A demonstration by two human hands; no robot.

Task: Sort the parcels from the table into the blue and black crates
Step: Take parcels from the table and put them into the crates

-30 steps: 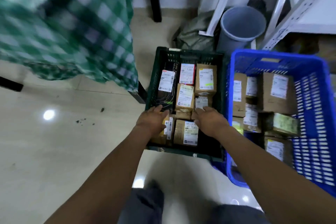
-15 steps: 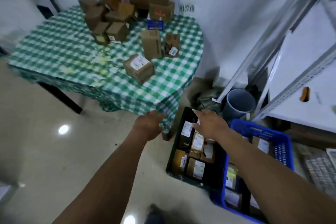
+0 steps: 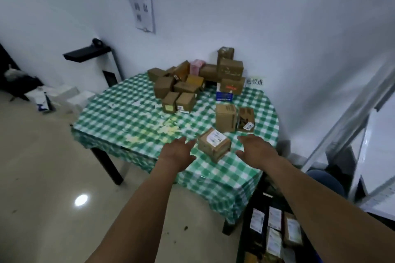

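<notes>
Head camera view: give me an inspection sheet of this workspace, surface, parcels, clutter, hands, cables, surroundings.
Surface: table under a green checked cloth, pale stains near its front.
Job's things: labelled parcel nearest the front; parcel pile at the back; black crate on the floor, holding labelled parcels.
Clutter: white boxes on the floor left of the table.
Hands: left hand and right hand open, either side of the labelled parcel, not touching it.
Cables: nothing seen.
Surroundings: white wall with paper notices; metal shelf frame at right.
</notes>
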